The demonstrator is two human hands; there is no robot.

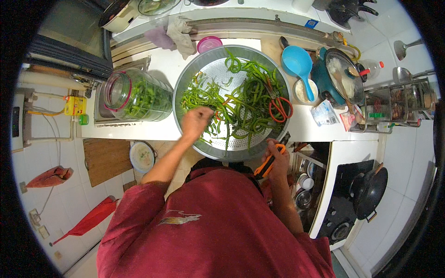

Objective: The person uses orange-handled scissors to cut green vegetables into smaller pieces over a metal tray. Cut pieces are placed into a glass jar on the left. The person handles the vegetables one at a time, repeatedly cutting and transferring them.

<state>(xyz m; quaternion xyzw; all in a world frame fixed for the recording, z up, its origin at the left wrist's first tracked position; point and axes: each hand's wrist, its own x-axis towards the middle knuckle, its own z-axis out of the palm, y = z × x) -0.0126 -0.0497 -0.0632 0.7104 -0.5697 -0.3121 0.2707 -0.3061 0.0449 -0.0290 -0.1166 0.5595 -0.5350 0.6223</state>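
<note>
A wide metal basin (178, 87) with a perforated bottom holds green chili peppers. Whole long peppers (255, 87) heap on its right side, and smaller pieces (200, 93) lie on the left. My left hand (198, 121) is over the pieces with its fingers drawn together; whether it pinches anything is unclear. At the basin's lower right rim, my right hand (278, 160) grips an orange and black utility knife (269, 162). Red-handled scissors (280, 109) rest among the whole peppers. Left of the basin lies a large clear jar (139, 95), tilted, its mouth leftward, with green pieces inside.
Behind the basin sits a pink lid (209, 44). To its right are a blue ladle (297, 62) on a tub (306, 91), a teal pot (323, 78) with a glass lid, and a wire rack (393, 104). An open cabinet (309, 184) is below right.
</note>
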